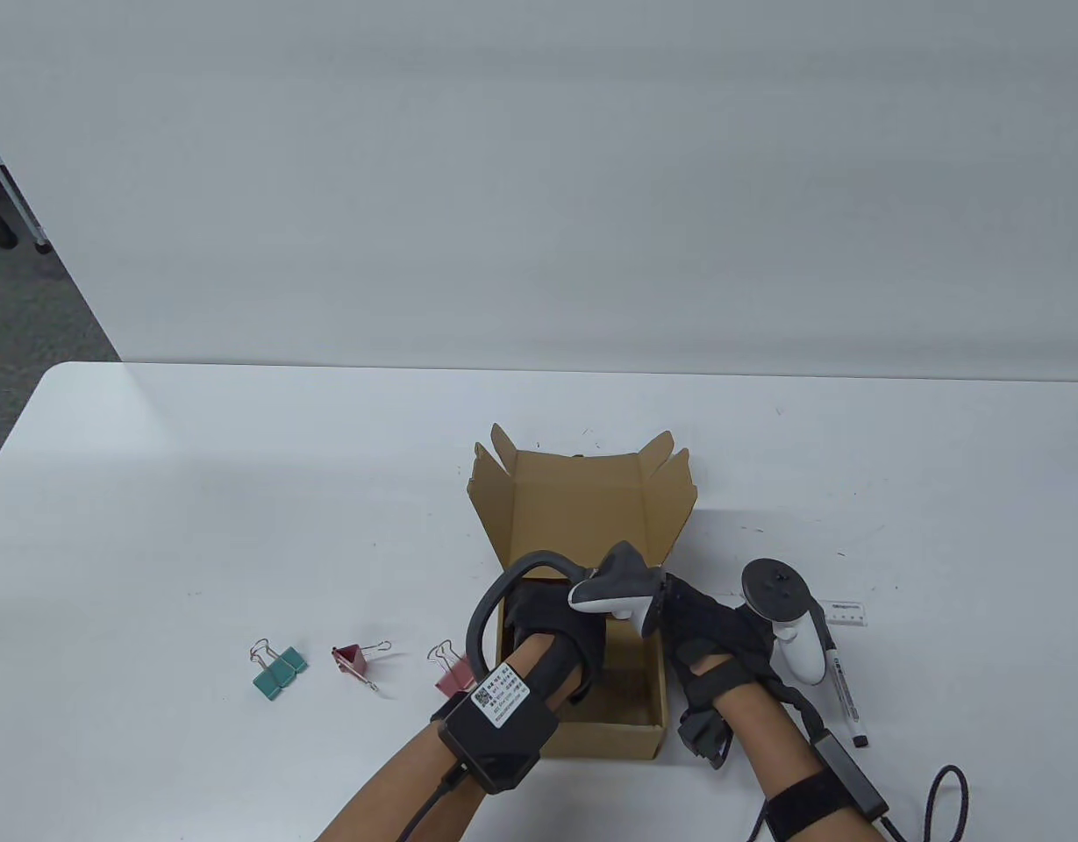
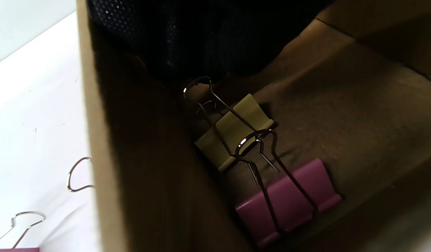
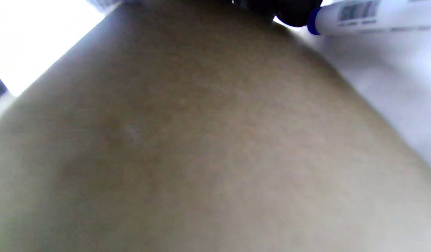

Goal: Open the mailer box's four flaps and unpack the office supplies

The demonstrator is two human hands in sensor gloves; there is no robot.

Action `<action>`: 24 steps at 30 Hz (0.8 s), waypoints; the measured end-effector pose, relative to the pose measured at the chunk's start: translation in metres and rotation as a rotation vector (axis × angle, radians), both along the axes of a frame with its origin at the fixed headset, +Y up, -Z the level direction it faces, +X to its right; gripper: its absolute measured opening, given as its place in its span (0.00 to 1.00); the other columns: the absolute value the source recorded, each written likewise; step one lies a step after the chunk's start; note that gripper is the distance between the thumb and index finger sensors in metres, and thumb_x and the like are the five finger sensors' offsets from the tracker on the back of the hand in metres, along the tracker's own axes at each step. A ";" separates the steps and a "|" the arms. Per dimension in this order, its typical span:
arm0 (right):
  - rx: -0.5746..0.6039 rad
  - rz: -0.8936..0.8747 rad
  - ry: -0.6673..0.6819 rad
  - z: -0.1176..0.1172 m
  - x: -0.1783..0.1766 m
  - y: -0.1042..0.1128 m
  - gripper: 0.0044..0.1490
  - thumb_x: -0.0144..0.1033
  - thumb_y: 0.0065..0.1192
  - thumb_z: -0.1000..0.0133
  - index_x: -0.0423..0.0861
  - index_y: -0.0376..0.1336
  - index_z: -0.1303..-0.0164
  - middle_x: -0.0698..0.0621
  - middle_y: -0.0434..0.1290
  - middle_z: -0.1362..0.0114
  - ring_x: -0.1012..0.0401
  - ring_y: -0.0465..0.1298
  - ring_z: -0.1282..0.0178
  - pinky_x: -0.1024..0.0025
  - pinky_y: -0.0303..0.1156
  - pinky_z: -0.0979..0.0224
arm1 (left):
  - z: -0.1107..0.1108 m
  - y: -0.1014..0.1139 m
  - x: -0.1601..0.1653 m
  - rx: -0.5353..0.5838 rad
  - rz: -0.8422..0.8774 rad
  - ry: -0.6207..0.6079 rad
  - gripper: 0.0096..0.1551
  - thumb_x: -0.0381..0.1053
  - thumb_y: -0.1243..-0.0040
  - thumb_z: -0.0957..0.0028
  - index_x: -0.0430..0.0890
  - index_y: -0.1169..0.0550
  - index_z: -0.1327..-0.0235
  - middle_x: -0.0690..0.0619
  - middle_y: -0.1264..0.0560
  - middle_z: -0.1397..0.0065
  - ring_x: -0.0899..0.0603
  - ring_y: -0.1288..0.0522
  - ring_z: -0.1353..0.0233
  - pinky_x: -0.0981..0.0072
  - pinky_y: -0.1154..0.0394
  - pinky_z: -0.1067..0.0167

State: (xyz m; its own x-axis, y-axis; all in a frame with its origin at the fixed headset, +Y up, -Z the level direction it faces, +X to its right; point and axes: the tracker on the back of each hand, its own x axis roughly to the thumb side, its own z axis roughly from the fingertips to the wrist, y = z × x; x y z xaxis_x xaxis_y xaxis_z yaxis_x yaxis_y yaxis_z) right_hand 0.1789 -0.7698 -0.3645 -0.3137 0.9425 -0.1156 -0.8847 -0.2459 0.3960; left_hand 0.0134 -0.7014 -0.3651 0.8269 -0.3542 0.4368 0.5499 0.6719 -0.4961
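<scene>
Toward the table's (image 1: pixel 240 456) near-left edge I see three binder clips already out: a teal one (image 1: pixel 279 671), a dark red one (image 1: pixel 354 660), and a pink one (image 1: pixel 451 671) just beside the brown cardboard mailer box (image 1: pixel 582 526). That box sits at the near edge's middle, its long axis running away from me, raised lid flaps pointing to the far edge. My left hand (image 1: pixel 547 627) reaches inside; I cannot tell whether its fingers grip anything. Below it lie a pale yellow binder clip (image 2: pixel 234 129) and a purple binder clip (image 2: pixel 289 199), wire handles overlapping, so lifting one could snag the other. My right hand (image 1: pixel 710 631) presses the box's right wall; its grip is unclear. A slip there would shift the box. A white marker (image 1: pixel 841 688) lies rightmost.
</scene>
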 end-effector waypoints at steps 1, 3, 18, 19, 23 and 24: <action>0.000 0.000 0.000 0.000 0.000 0.000 0.45 0.59 0.47 0.33 0.37 0.50 0.18 0.34 0.54 0.17 0.32 0.56 0.24 0.33 0.49 0.26 | 0.000 -0.002 0.000 -0.005 -0.006 -0.003 0.27 0.46 0.30 0.36 0.54 0.26 0.24 0.48 0.23 0.21 0.36 0.23 0.25 0.41 0.30 0.29; 0.000 0.000 0.000 0.000 0.000 0.000 0.45 0.59 0.47 0.33 0.37 0.50 0.18 0.34 0.54 0.17 0.32 0.56 0.24 0.34 0.49 0.26 | 0.000 -0.005 0.001 -0.008 -0.019 -0.011 0.27 0.46 0.30 0.36 0.55 0.26 0.24 0.48 0.22 0.22 0.36 0.23 0.24 0.40 0.31 0.28; -0.003 -0.001 0.006 -0.001 0.000 0.000 0.45 0.59 0.46 0.33 0.37 0.50 0.18 0.34 0.54 0.17 0.32 0.56 0.24 0.34 0.49 0.26 | -0.001 -0.021 0.000 -0.026 -0.059 -0.052 0.27 0.41 0.31 0.36 0.55 0.26 0.25 0.49 0.21 0.28 0.38 0.23 0.29 0.41 0.33 0.27; -0.003 -0.001 0.006 -0.001 0.000 0.000 0.45 0.59 0.47 0.33 0.37 0.50 0.18 0.34 0.54 0.17 0.32 0.56 0.24 0.34 0.49 0.26 | -0.001 -0.020 0.000 -0.029 -0.051 -0.056 0.27 0.41 0.31 0.36 0.55 0.26 0.25 0.48 0.21 0.28 0.38 0.22 0.29 0.41 0.33 0.27; -0.003 -0.002 0.006 -0.001 0.000 0.000 0.45 0.59 0.46 0.33 0.37 0.50 0.18 0.34 0.54 0.17 0.32 0.56 0.24 0.34 0.49 0.26 | 0.000 -0.015 -0.004 -0.023 -0.023 -0.064 0.27 0.40 0.32 0.36 0.56 0.26 0.25 0.49 0.21 0.27 0.39 0.23 0.29 0.41 0.33 0.26; -0.003 -0.002 0.006 -0.001 0.000 0.000 0.45 0.59 0.46 0.33 0.37 0.50 0.18 0.34 0.54 0.17 0.32 0.56 0.24 0.34 0.49 0.26 | 0.001 -0.014 -0.004 -0.022 -0.018 -0.067 0.28 0.40 0.32 0.36 0.57 0.27 0.25 0.49 0.22 0.27 0.39 0.23 0.28 0.41 0.34 0.26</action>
State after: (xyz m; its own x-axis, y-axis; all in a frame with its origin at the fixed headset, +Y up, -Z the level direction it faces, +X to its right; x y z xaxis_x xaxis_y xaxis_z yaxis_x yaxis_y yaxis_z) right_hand 0.1790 -0.7696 -0.3653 -0.3126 0.9427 -0.1164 -0.8827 -0.2430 0.4022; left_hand 0.0091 -0.7151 -0.3645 0.7891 -0.3587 0.4986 0.5943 0.6508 -0.4725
